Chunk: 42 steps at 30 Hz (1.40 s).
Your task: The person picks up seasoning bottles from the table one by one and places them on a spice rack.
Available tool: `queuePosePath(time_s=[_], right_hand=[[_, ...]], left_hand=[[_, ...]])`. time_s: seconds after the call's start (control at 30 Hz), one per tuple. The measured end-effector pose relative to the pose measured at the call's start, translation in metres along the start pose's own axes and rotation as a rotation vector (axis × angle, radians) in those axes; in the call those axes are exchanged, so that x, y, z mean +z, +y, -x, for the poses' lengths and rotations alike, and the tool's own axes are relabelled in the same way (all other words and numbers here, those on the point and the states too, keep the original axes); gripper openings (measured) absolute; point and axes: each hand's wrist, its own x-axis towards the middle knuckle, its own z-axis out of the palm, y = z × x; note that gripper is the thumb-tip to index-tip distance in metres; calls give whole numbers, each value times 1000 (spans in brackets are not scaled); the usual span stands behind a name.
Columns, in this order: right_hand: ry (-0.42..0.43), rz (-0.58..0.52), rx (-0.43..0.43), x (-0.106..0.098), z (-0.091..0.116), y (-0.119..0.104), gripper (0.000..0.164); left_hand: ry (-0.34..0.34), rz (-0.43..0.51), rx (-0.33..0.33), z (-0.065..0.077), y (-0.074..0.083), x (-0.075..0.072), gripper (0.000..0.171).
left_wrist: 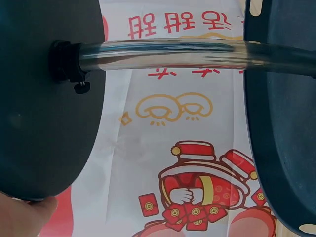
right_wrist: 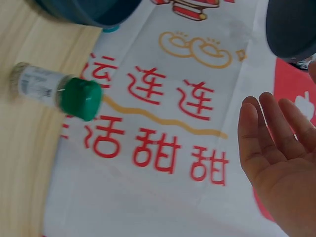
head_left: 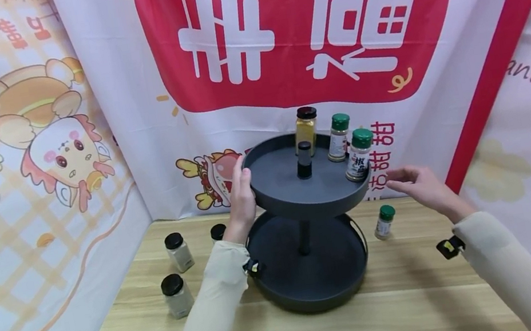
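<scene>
A black two-tier turntable rack (head_left: 278,178) stands on the table. My left hand (head_left: 243,198) holds the left rim of its upper tray, with part of the hand against the tray's edge in the left wrist view (left_wrist: 24,215). Just off the right side of that tray is my right hand (head_left: 420,190), fingers loosely bent and holding nothing. Upper-tray jars are a yellow-filled jar with black lid (head_left: 305,130), a small dark bottle (head_left: 303,160) and two green-capped spice shakers (head_left: 360,155), (head_left: 339,137). The lower tray (head_left: 281,261) shows its bare floor.
Another green-capped shaker (head_left: 385,223) stands on the table right of the rack. Black-lidded jars stand to the left, one (head_left: 179,253) behind another (head_left: 178,296), with a third (head_left: 218,232) partly behind my left arm. Printed cloths hang behind and at both sides.
</scene>
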Motion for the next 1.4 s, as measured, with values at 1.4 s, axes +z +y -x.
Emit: queuePosePath(time_s=[1.4], right_hand=[[46,123,125,44,22,121,58]], left_hand=[[-75,76,-42,5,0,-3,57]])
